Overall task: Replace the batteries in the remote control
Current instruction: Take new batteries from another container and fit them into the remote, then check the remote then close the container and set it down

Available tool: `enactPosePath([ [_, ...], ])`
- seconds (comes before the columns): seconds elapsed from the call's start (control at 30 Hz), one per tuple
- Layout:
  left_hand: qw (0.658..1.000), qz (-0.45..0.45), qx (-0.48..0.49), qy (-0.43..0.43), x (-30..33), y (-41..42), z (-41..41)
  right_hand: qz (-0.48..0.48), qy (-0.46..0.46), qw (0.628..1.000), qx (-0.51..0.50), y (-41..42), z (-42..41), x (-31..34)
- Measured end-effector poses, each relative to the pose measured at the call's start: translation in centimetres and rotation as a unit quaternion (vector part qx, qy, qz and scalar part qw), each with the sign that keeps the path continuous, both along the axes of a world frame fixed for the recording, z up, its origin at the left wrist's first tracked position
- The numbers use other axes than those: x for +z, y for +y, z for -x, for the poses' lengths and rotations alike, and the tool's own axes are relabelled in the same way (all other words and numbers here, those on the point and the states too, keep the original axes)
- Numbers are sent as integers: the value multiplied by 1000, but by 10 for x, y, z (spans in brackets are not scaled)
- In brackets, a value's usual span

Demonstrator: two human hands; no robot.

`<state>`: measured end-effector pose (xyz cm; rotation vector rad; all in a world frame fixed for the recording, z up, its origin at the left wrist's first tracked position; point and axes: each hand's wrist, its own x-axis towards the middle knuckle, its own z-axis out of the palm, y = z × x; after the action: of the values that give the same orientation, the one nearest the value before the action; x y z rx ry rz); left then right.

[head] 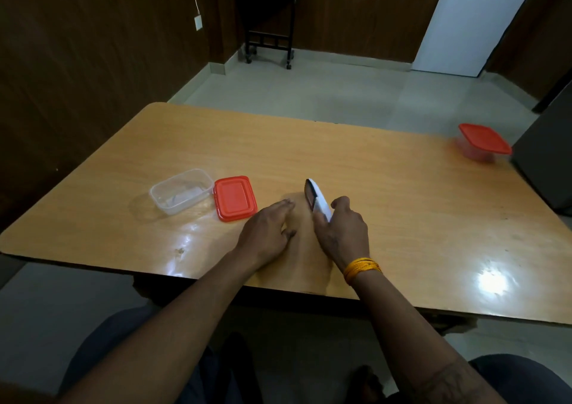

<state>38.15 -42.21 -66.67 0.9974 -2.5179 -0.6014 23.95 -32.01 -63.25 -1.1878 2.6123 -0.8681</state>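
Slim white plastic remote control [318,200]: standing on edge at table centre, right hand [343,233] fingers clasping its near end. Left hand [266,230] lying flat, fingers together. Likely light, rigid, slippery; gripping long sides suits.

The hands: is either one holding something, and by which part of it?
The right hand grips the white remote control by its near end, tilted on edge. The left hand rests flat on the table, holding nothing.
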Motion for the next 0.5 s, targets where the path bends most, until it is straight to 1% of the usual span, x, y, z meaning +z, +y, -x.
enactPosePath([
  [0.1,1000,9,-5,-29,-2,7,1,13,-56,998,-20,8,9,-1],
  [0.2,999,21,-15,-41,-4,10,1,-22,-75,997,-15,16,14,-2],
  [0.4,998,29,-14,-46,-2,15,0,-71,30,997,-31,33,15,-7],
  [0.5,998,27,-15,-48,-1,16,-1,-85,56,994,-32,40,15,-12],
])
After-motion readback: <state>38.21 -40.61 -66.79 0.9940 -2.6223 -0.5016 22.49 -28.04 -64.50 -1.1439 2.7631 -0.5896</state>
